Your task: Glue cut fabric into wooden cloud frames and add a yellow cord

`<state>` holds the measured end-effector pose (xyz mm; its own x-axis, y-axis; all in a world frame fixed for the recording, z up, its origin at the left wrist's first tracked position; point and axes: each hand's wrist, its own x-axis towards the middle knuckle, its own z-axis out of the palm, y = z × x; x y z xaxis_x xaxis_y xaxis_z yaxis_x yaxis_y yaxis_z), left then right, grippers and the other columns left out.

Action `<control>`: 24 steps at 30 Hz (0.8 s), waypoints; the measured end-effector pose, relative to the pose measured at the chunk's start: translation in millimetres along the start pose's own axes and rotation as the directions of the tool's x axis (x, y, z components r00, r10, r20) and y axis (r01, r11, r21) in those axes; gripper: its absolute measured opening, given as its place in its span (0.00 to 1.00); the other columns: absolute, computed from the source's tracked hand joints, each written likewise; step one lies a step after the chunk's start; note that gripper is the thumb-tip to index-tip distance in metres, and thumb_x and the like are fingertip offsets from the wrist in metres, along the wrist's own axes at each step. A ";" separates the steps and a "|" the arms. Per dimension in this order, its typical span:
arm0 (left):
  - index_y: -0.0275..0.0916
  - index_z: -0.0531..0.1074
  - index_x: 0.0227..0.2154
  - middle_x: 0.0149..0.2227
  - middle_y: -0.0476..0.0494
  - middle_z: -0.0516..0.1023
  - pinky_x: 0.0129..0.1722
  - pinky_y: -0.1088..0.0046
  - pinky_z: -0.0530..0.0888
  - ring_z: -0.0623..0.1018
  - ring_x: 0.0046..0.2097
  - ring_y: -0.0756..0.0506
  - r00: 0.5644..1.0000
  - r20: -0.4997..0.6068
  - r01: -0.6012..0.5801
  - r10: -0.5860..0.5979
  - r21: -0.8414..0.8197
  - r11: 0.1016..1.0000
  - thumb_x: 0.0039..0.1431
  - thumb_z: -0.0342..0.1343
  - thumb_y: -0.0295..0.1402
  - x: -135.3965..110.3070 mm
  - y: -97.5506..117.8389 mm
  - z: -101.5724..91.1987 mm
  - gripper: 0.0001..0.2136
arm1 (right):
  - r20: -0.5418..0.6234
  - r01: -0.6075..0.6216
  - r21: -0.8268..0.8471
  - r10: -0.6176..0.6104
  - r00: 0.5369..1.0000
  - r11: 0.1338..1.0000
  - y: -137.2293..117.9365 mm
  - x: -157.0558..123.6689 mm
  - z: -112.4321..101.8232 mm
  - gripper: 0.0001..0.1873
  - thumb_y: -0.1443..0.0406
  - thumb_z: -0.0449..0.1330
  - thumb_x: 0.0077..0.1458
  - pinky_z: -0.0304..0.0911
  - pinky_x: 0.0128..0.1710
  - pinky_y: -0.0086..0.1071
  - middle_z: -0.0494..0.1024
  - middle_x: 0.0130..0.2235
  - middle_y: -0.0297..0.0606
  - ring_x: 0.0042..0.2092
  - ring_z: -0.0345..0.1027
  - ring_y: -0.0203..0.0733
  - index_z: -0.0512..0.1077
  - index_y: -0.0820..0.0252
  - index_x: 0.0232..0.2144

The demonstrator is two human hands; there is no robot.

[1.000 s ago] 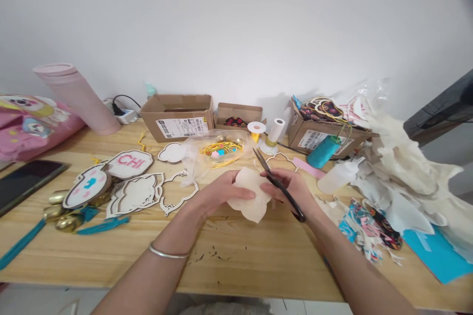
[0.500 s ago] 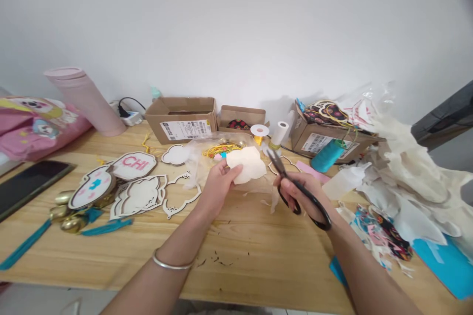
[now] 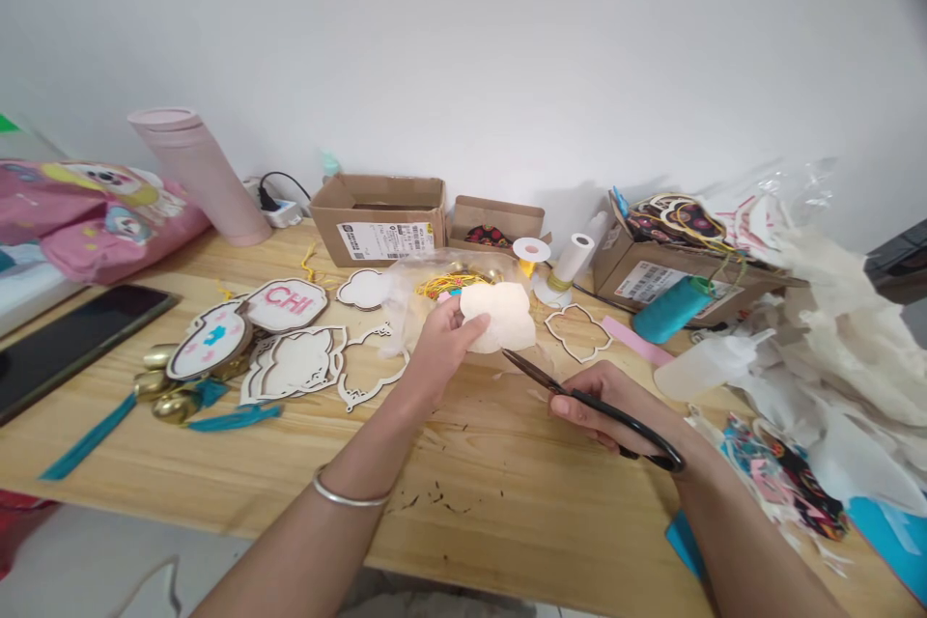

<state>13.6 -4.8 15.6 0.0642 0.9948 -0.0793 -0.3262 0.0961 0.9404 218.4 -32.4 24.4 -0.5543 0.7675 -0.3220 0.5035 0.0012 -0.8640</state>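
Note:
My left hand (image 3: 443,348) pinches a cream scalloped piece of fabric (image 3: 503,319) by its left edge, thumb on top. My right hand (image 3: 612,410) is closed around the black handles of a pair of scissors (image 3: 532,369). The blades point up and left, just below the lower right edge of the fabric, and look closed. Behind the fabric lies a clear plastic bag (image 3: 406,294) with yellow cords (image 3: 441,284) in it. A scalloped wooden outline frame (image 3: 554,333) lies to the right of the fabric.
Cardboard boxes (image 3: 387,237) stand along the wall. On the right are a teal thread spool (image 3: 672,309), a squeeze bottle (image 3: 706,365) and heaped cream cloth (image 3: 855,328). Wooden frames (image 3: 294,367), brass bells (image 3: 174,406) and a phone (image 3: 72,343) lie on the left.
The scissors have swung from pointing steeply up to a flatter angle, and their tips are lower, beneath the fabric's edge. The view has shifted slightly left. My left hand keeps its hold.

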 end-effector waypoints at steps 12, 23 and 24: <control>0.33 0.73 0.39 0.33 0.44 0.78 0.33 0.73 0.69 0.75 0.33 0.46 1.000 0.019 -0.025 0.024 0.068 0.997 0.42 0.60 0.32 -0.4 -0.6 0.9 0.18 | 0.015 0.040 -0.043 -0.039 0.999 0.998 3.6 1.0 -1.2 0.28 0.44 0.51 0.48 0.36 0.13 0.25 0.49 0.13 0.24 0.15 0.42 0.26 0.53 0.59 0.13; 0.33 0.71 0.41 0.32 0.44 0.78 0.32 0.74 0.69 0.75 0.32 0.47 0.999 0.037 -0.012 0.010 0.072 0.997 0.44 0.60 0.34 1.3 -3.6 -0.9 0.19 | 0.011 0.046 -0.117 -0.045 0.999 0.992 0.4 0.8 -1.3 0.28 0.45 0.50 0.49 0.33 0.16 0.26 0.46 0.15 0.24 0.17 0.37 0.26 0.50 0.59 0.13; 0.33 0.71 0.41 0.32 0.44 0.78 0.32 0.74 0.69 0.75 0.32 0.47 0.999 0.039 -0.015 0.012 0.074 0.997 0.44 0.60 0.34 1.5 -4.0 -1.2 0.19 | 0.008 0.049 -0.130 -0.048 0.999 0.990 0.9 0.8 -1.4 0.28 0.45 0.50 0.49 0.32 0.16 0.27 0.45 0.15 0.25 0.18 0.37 0.26 0.50 0.59 0.13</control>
<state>13.9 -3.6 11.3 0.0973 0.9937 -0.0548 -0.2564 0.0782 0.9634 219.4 -30.9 24.0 -0.5833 0.7614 -0.2829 0.5574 0.1219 -0.8212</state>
